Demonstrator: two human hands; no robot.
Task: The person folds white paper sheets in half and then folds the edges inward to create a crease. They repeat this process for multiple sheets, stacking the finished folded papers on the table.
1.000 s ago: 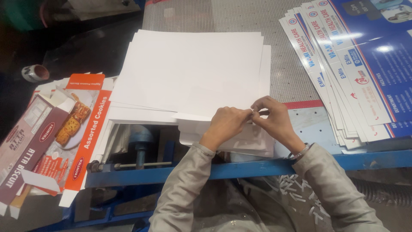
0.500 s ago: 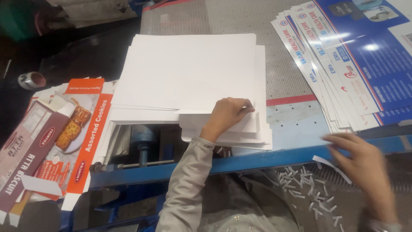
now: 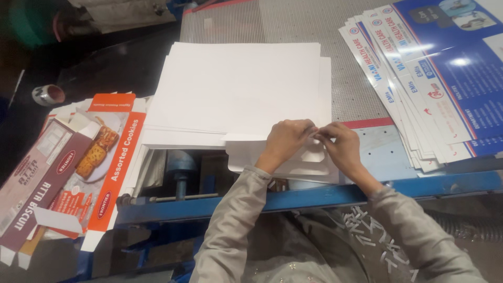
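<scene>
A thick stack of white card sheets (image 3: 241, 89) lies on the grey mesh bed, its near edge overhanging a blue machine frame (image 3: 314, 196). My left hand (image 3: 285, 141) presses on the stack's near right corner with its fingers pinched at a small white tab. My right hand (image 3: 343, 145) meets it fingertip to fingertip and pinches the same paper tab (image 3: 317, 135) at the sheets' edge. Both wrists wear grey sleeves.
Fanned blue and white printed sheets (image 3: 435, 78) lie at the right. Flattened orange and maroon biscuit cartons (image 3: 73, 167) lie at the left. A tape roll (image 3: 47, 95) sits on the dark surface far left. White paper scraps (image 3: 372, 230) litter the floor below.
My right hand, which had swung down to the lower right with a paper strip, has come back up to the stack's corner and meets my left hand's fingertips again.
</scene>
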